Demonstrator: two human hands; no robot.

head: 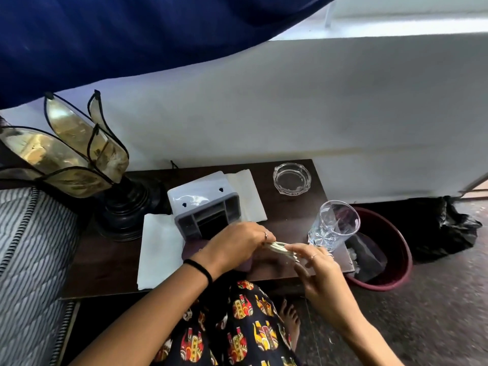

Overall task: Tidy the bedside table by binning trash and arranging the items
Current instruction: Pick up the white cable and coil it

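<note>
Over the front of the dark wooden bedside table (105, 262), my left hand (237, 247) and my right hand (319, 270) both grip a small pale bundle (281, 249), which looks like a coiled white cable or folded paper. A grey plastic organiser box (203, 204) lies on its side just behind my left hand. White paper sheets lie under it, one at the front left (158, 249) and one behind (248, 191). A clear drinking glass (334, 225) stands at the table's right edge. A glass ashtray (291, 180) sits at the back right.
A petal-shaped lamp (66, 154) on a black base fills the table's left end. A maroon bin (396, 273) holding trash stands on the floor right of the table, with a black bag (443, 225) beyond it. A white-draped bed runs behind; a striped cushion (29, 260) lies left.
</note>
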